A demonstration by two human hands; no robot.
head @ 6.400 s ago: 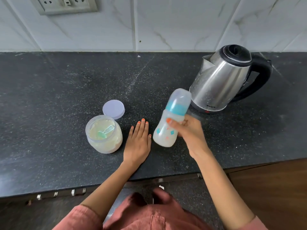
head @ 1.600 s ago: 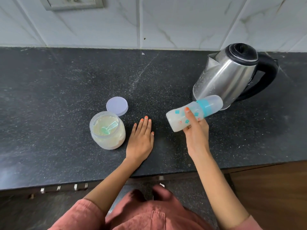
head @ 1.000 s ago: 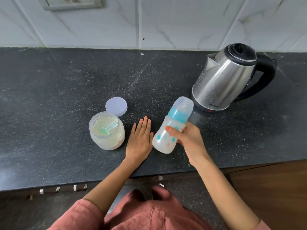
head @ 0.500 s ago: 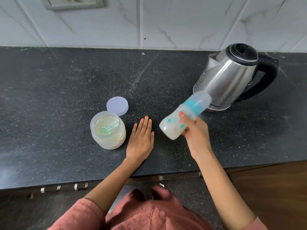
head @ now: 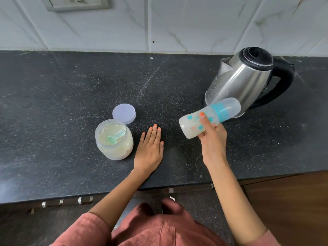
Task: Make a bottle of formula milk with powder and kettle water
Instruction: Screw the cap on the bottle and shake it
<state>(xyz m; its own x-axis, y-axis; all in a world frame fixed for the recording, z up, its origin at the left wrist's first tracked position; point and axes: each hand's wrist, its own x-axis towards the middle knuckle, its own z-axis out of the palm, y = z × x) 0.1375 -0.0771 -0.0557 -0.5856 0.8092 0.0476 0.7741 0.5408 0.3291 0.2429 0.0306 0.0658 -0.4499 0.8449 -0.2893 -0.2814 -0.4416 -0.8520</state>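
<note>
Grips the baby bottle in the right hand, thumb curled across its wall and fingers wrapped beneath, clear of the black speckled countertop. Holds it tipped almost level, base toward the left, clear cap and teal collar pointing right and slightly up, overlapping the foot of the steel kettle in this view. Filled with cloudy white liquid. Patterned with teal squares and a little red print near the thumb, too small to read.

Rests the left hand flat on the countertop, palm down, fingers straight and together, holding nothing, just right of the open powder jar. Inside the jar, pale powder with a teal scoop lying on top. Just behind the jar, a round lilac lid lying flat.

At back right, the kettle upright, black top closed, black handle to the right, spout to the left. Above, white marbled wall tiles and the lower edge of a socket plate
</note>
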